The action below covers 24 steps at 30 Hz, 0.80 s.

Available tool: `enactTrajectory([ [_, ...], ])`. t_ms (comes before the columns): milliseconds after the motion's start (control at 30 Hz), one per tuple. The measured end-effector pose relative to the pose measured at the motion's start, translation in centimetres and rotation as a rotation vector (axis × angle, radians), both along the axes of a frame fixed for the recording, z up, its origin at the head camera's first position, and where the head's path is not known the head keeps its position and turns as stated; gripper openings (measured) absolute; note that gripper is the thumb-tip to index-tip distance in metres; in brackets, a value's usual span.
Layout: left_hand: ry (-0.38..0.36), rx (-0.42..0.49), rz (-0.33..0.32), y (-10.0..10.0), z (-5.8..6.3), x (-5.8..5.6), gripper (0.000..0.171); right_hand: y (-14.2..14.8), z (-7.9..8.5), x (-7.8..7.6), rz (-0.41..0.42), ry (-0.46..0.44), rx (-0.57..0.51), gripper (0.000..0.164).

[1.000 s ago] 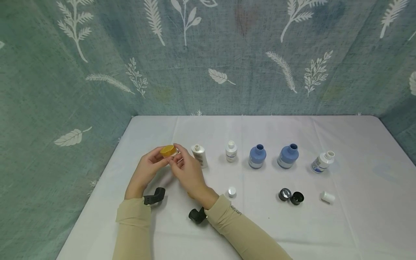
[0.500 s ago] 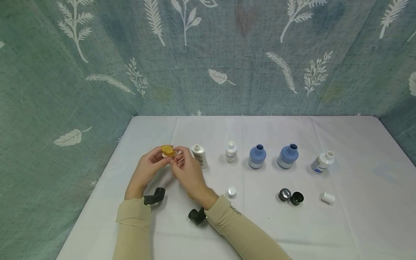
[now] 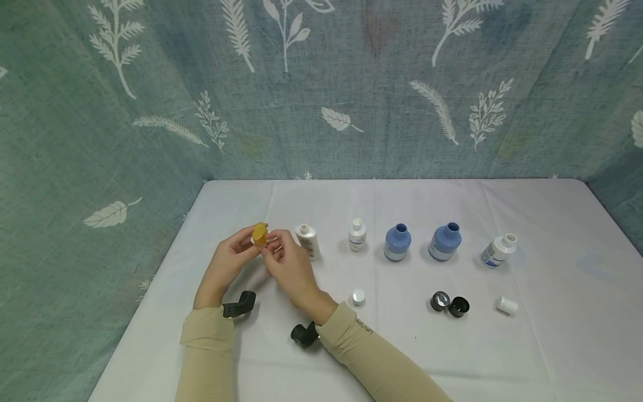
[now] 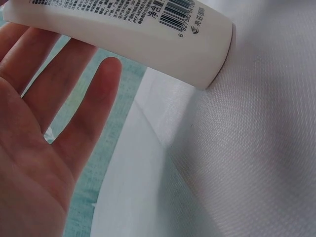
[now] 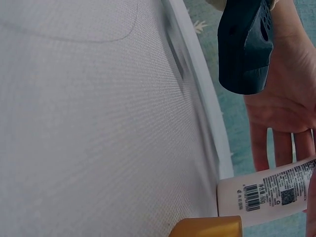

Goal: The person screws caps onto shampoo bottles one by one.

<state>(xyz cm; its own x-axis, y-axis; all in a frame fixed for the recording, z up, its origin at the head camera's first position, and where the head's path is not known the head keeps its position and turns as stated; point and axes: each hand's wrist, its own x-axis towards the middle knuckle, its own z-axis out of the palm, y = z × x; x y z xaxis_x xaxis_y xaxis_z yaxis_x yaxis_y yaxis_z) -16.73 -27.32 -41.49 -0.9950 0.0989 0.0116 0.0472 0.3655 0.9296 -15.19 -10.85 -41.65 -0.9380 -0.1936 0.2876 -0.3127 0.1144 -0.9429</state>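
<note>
In the head view, a yellow cap [image 3: 259,234] stands between the fingertips of both hands above the table's left part. Below it, the wrist views show a white bottle [image 4: 163,44] with a printed label and barcode, its base pointing down to the table. My left hand [image 3: 228,259] grips this bottle near its top, several fingers stretched out behind it. With thumb and fingers, my right hand [image 3: 291,259] pinches at the yellow cap from the right side. At the right wrist view's bottom edge, a gold cap [image 5: 210,228] shows partly.
Right of the hands, an uncapped silver bottle [image 3: 308,241], white bottle [image 3: 357,235], two blue bottles [image 3: 397,243] and another white bottle [image 3: 498,251] form a row. Loose in front lie a small white cap [image 3: 358,297], two black caps [image 3: 440,301] and a white cylindrical cap [image 3: 506,305].
The yellow cap has turned between the fingers, and its round face now tilts toward the head camera. Both hands stay in nearly the same place, and the table items have not moved.
</note>
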Motion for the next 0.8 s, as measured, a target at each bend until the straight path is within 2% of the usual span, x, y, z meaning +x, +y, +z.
enactTrajectory([
  [233,0.043,0.036,-0.020,-0.20,-0.29,-0.21,0.046,-0.02,0.01,-0.09,0.005,0.026,0.034,0.017],
  [633,0.031,-0.018,-0.012,-0.26,-0.45,0.01,0.048,0.07,-0.28,-0.02,-0.001,0.090,0.099,0.014],
  [800,0.083,-0.023,-0.042,-0.26,-0.36,-0.05,0.044,0.06,-0.34,-0.03,-0.002,0.149,0.118,0.019],
])
